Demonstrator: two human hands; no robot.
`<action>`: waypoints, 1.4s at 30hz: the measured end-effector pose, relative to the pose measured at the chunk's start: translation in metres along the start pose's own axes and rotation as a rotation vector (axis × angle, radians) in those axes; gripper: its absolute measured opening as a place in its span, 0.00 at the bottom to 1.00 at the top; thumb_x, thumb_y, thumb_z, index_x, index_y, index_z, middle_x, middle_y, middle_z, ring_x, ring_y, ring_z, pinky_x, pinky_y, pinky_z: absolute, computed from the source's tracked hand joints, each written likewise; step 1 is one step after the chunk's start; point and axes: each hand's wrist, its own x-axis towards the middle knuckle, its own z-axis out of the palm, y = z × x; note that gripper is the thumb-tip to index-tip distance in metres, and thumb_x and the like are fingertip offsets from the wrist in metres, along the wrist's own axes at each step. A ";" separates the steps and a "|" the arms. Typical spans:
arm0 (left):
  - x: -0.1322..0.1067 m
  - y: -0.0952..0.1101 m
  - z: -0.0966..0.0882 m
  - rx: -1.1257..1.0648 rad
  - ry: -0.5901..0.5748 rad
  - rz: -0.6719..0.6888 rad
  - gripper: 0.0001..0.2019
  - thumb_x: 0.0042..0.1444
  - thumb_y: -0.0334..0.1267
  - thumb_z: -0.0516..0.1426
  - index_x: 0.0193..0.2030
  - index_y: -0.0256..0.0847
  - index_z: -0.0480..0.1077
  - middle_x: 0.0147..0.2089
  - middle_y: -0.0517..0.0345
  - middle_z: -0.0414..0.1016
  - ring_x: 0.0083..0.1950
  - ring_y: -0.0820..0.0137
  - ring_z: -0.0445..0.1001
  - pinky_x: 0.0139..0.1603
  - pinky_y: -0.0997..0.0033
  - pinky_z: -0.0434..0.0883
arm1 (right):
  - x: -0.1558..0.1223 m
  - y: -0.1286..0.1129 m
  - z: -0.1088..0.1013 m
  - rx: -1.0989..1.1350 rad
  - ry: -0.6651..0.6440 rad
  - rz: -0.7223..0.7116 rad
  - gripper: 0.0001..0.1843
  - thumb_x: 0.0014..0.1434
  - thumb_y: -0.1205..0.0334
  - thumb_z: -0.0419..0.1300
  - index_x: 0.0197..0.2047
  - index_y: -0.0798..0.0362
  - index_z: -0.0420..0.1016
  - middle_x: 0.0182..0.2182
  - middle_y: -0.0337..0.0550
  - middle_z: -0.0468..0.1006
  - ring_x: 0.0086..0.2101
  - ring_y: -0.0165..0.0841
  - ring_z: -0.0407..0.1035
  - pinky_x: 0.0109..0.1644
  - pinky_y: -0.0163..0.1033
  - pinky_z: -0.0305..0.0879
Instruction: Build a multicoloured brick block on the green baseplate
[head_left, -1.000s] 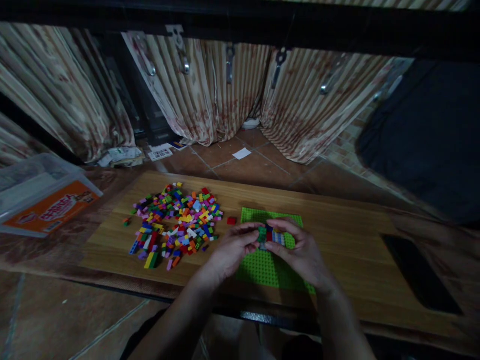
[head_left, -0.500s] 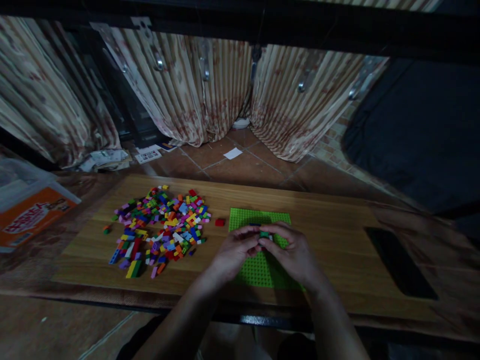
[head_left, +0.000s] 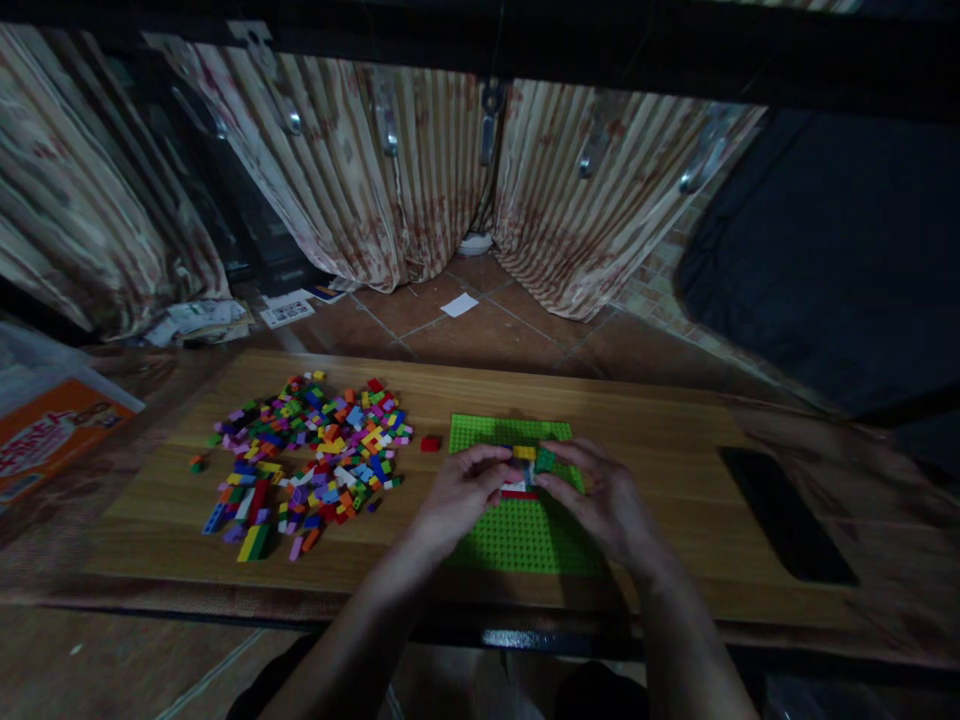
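Over the green baseplate (head_left: 525, 545) my two hands meet around a small build of toy bricks. My left hand (head_left: 466, 492) is closed, its thumb and fingers against the left side of the build. A yellow brick (head_left: 524, 453) shows on top of the build, with white and red pieces lower down. My right hand (head_left: 604, 495) pinches a green brick (head_left: 545, 459) at the build's right side. Whether that brick is joined to the build cannot be made out. Left of the baseplate lies a single red brick (head_left: 430, 443).
A wide pile of mixed bricks (head_left: 330, 430) covers the left of the wooden board (head_left: 660, 430). At the right end lies a black phone-like slab (head_left: 787, 515). A plastic tub with an orange label (head_left: 60, 430) stands far left. Striped curtains (head_left: 420, 190) hang behind.
My hands have parted slightly, and the yellow, white and red pieces between them now show. The green brick in my right hand shows more fully. The view has shifted a little.
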 end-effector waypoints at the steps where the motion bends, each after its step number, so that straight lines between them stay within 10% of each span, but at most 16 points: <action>1: 0.002 0.000 -0.002 0.081 0.027 0.046 0.13 0.52 0.40 0.59 0.44 0.38 0.73 0.34 0.56 0.77 0.30 0.75 0.70 0.31 0.76 0.64 | -0.001 0.004 -0.003 -0.010 0.025 0.013 0.20 0.55 0.49 0.62 0.50 0.47 0.75 0.44 0.46 0.75 0.45 0.40 0.70 0.49 0.46 0.68; 9: 0.002 0.000 -0.010 0.755 0.074 0.340 0.12 0.59 0.37 0.51 0.42 0.44 0.76 0.36 0.60 0.79 0.33 0.71 0.73 0.37 0.73 0.67 | -0.001 0.012 0.001 -0.043 -0.093 0.026 0.20 0.57 0.51 0.61 0.50 0.48 0.75 0.36 0.43 0.74 0.37 0.36 0.71 0.42 0.43 0.69; 18: -0.004 -0.003 -0.001 1.044 0.005 0.443 0.14 0.62 0.37 0.48 0.40 0.46 0.76 0.38 0.58 0.79 0.35 0.70 0.74 0.39 0.73 0.65 | 0.001 0.010 0.011 -0.092 -0.127 0.003 0.19 0.56 0.59 0.61 0.51 0.46 0.73 0.35 0.41 0.76 0.37 0.36 0.70 0.44 0.45 0.68; 42: -0.001 0.010 -0.014 0.972 0.181 0.424 0.12 0.60 0.39 0.51 0.41 0.43 0.77 0.35 0.58 0.79 0.32 0.71 0.74 0.34 0.73 0.67 | 0.010 0.016 0.025 0.045 -0.002 0.395 0.26 0.54 0.47 0.60 0.49 0.56 0.74 0.33 0.47 0.81 0.33 0.37 0.74 0.38 0.43 0.68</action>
